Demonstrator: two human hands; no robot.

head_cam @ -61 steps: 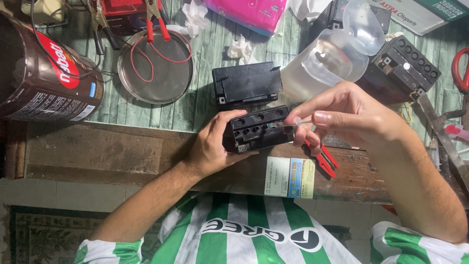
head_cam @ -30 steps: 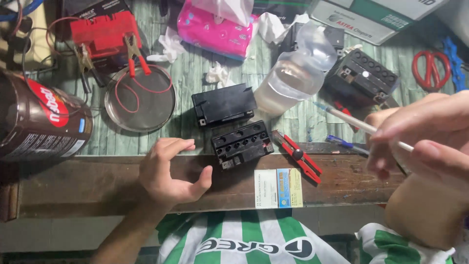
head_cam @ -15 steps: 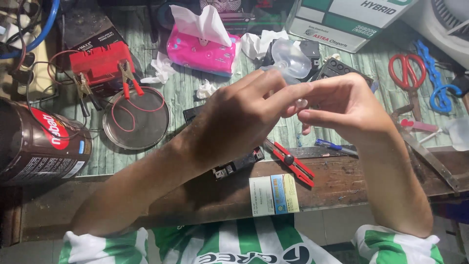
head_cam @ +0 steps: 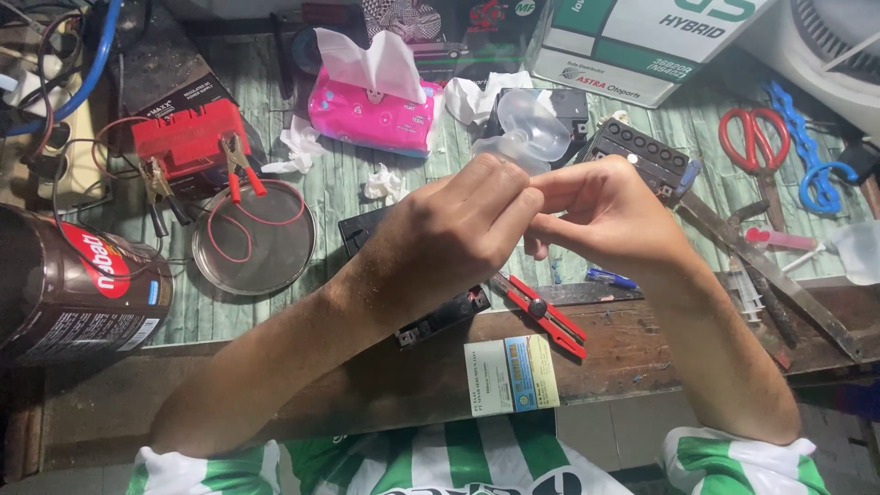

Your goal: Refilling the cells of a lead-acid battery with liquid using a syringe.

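A dark can (head_cam: 78, 284) stands at the bench's left edge, a round lid (head_cam: 254, 236) beside it. Left hand (head_cam: 458, 229) and right hand (head_cam: 600, 215) meet fingertip to fingertip above the black battery (head_cam: 440, 316), mostly hiding it. What they pinch I cannot tell. Scissors (head_cam: 753, 137) lie far right.
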